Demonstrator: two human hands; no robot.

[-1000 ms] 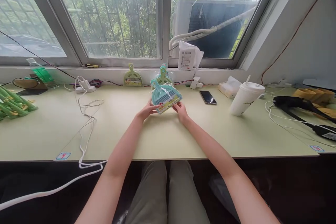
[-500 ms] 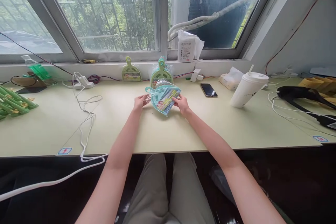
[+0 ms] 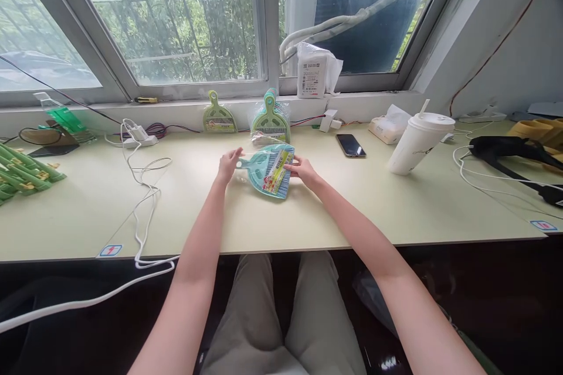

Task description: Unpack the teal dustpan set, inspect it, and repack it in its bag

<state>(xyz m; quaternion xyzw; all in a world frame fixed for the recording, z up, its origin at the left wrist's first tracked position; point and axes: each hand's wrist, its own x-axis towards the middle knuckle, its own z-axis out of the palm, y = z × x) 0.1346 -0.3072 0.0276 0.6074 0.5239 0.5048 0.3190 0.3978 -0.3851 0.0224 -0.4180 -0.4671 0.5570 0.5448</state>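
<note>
A light blue dustpan and brush set (image 3: pixel 263 170) with a yellow label lies tilted sideways above the table, its handle toward the left. My left hand (image 3: pixel 229 165) is closed at the handle end, seemingly pinching clear plastic wrap. At the brush side, my right hand (image 3: pixel 302 169) grips the set's right edge with its fingers. Behind it, a stack of green dustpan sets (image 3: pixel 270 120) in clear wrap leans on the sill. One more green dustpan set (image 3: pixel 219 117) leans to the left of that stack.
The pale table (image 3: pixel 185 211) carries white cables (image 3: pixel 152 193) on the left. Right of my hands are a phone (image 3: pixel 350 145), a tissue pack (image 3: pixel 389 125), a white cup (image 3: pixel 417 143) and a black strap (image 3: pixel 505 164). Green bundled stalks (image 3: pixel 29 173) lie far left.
The blue set has turned so its handle points straight left and its label faces up more fully. My left hand has moved slightly left, to the handle end.
</note>
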